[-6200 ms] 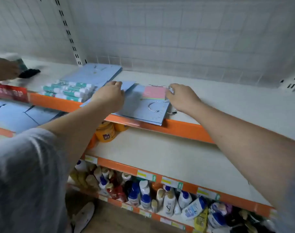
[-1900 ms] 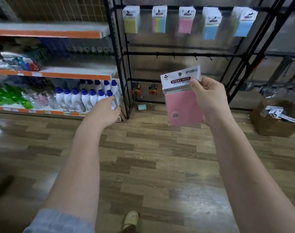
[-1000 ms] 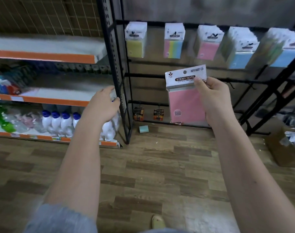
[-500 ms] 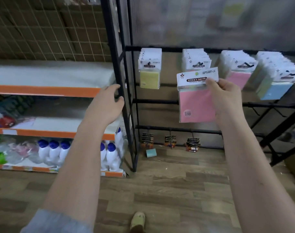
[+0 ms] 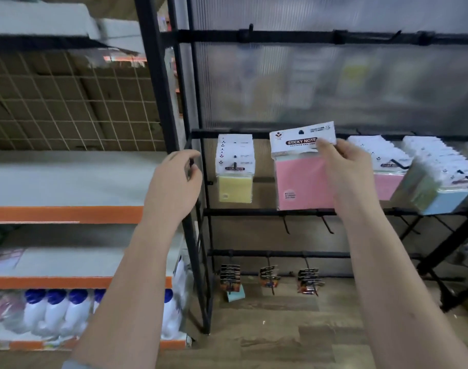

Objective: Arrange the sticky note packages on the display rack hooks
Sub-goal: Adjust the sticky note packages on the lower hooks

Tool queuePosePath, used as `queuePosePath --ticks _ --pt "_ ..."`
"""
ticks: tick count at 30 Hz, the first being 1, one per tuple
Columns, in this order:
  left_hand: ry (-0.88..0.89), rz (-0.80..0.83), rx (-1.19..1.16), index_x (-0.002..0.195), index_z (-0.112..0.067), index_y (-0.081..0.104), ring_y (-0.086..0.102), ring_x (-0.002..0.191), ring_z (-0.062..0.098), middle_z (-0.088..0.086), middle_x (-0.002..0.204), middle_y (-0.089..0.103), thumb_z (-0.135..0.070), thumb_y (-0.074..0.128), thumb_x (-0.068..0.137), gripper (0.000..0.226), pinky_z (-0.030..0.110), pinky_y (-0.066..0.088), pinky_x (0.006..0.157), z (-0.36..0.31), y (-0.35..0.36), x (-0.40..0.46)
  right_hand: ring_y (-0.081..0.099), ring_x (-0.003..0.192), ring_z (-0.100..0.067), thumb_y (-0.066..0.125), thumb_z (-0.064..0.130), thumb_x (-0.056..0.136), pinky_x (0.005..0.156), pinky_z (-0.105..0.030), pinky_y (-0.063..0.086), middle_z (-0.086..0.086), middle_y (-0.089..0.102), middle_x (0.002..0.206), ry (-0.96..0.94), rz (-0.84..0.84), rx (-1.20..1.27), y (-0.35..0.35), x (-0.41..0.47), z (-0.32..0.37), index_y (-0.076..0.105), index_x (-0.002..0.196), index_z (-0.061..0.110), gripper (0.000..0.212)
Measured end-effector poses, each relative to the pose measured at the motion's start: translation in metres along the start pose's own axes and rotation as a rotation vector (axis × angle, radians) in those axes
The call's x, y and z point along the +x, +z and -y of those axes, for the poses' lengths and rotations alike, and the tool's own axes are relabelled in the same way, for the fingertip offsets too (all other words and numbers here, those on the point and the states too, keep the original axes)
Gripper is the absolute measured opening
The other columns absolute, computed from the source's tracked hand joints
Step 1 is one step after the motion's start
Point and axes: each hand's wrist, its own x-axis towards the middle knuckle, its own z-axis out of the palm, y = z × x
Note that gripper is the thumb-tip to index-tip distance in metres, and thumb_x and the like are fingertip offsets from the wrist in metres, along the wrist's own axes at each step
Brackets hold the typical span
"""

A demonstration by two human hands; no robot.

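Right hand (image 5: 344,166) pinching pink sticky note package (image 5: 303,166) by its header, up against the display rack (image 5: 200,209); left hand (image 5: 174,182) loosely curled, holding nothing, near rack post.

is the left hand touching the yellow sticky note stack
Apart. The head view shows the left hand beside the rack post, with open background before the yellow stack.

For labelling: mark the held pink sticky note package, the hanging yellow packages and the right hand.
pink sticky note package (image 5: 302,182), head view, pink pad face.
yellow packages (image 5: 235,189), head view, front yellow pad.
right hand (image 5: 344,166), head view, back of hand.
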Motion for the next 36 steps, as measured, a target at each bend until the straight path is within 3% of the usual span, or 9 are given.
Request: queuePosePath --ticks 4,7,10,13,18,22,27,31,36 --pt "-0.079 -0.021 -0.034 0.124 -0.027 0.055 0.049 0.079 -0.004 -0.003 0.124 0.056 -0.017 0.048 0.094 0.032 0.008 0.033 0.065 0.001 0.028 0.013 0.044 0.046 -0.001 0.056 0.027 0.09 0.041 -0.012 0.032 0.016 0.056 0.053 -0.084 0.031 -0.013 -0.005 0.029 0.008 0.066 0.066 0.02 0.027" --pt "-0.152 -0.023 -0.042 0.125 -0.028 0.054 0.05 0.086 0.001 -0.003 0.126 0.056 -0.017 0.047 0.094 0.034 0.012 0.036 0.069 0.002 0.043 0.02 0.045 0.058 -0.008 0.057 0.029 0.092 0.055 -0.022 0.034 0.008 0.057 0.064 -0.136 0.063 0.023 -0.005 0.047 0.012 0.067 0.08 0.009 0.026" --pt "-0.209 -0.001 -0.057 0.128 -0.028 0.052 0.055 0.09 0.007 -0.001 0.126 0.058 -0.019 0.047 0.094 0.035 0.028 0.048 0.081 0.002 0.055 0.028 0.051 0.06 -0.007 0.057 0.031 0.093 0.059 -0.024 0.04 0.012 0.064 0.066 -0.195 0.112 0.052 -0.003 0.058 0.017 0.069 0.072 0.025 0.025" --pt "-0.252 0.077 -0.099 0.132 -0.024 0.05 0.054 0.107 0.01 0.001 0.13 0.057 -0.02 0.048 0.095 0.037 0.02 0.04 0.083 0.009 0.07 0.031 0.054 0.056 -0.002 0.058 0.034 0.092 0.051 -0.016 0.042 0.013 0.067 0.066 -0.258 0.135 0.065 0.002 0.058 0.024 0.069 0.069 0.03 0.026" --pt "-0.244 0.161 -0.097 0.134 -0.019 0.049 0.054 0.113 0.014 0.001 0.13 0.057 -0.02 0.044 0.098 0.037 0.013 0.04 0.078 0.02 0.092 0.036 0.05 0.056 -0.001 0.061 0.033 0.091 0.049 -0.013 0.038 0.011 0.067 0.067 -0.351 0.113 0.124 0.023 0.058 0.04 0.069 0.075 0.028 0.018" --pt "-0.196 0.12 -0.077 0.127 -0.019 0.053 0.052 0.098 0.005 0.0 0.121 0.061 -0.025 0.046 0.097 0.032 0.004 0.032 0.059 0.027 0.095 0.046 0.053 0.053 0.007 0.062 0.03 0.091 0.048 -0.008 0.039 0.021 0.064 0.062 -0.381 0.14 0.142 0.046 0.061 0.056 0.067 0.076 0.028 0.016" --pt "-0.152 0.11 -0.069 0.119 -0.015 0.057 0.056 0.092 0.006 0.001 0.111 0.065 -0.02 0.048 0.095 0.026 0.005 0.036 0.06 0.031 0.095 0.053 0.055 0.054 0.006 0.062 0.028 0.091 0.048 -0.011 0.041 0.018 0.066 0.062 -0.37 0.165 0.205 0.07 0.066 0.069 0.068 0.079 0.026 0.014" --pt "-0.16 0.149 -0.101 0.119 -0.014 0.054 0.056 0.073 0.0 -0.01 0.085 0.063 -0.016 0.045 0.096 0.024 0.008 0.038 0.053 0.031 0.097 0.053 0.053 0.052 0.006 0.061 0.024 0.093 0.049 -0.012 0.04 0.019 0.063 0.056 -0.355 0.188 0.274 0.083 0.074 0.083 0.068 0.076 0.024 0.018" --pt "-0.193 0.188 -0.128 0.124 -0.014 0.047 0.049 0.076 -0.003 -0.006 0.101 0.056 -0.019 0.044 0.097 0.028 0.008 0.033 0.055 0.029 0.104 0.051 0.044 0.05 -0.003 0.06 0.023 0.092 0.055 -0.018 0.036 0.013 0.054 0.054 -0.278 0.16 0.232 0.095 0.084 0.087 0.068 0.072 0.008 0.026"
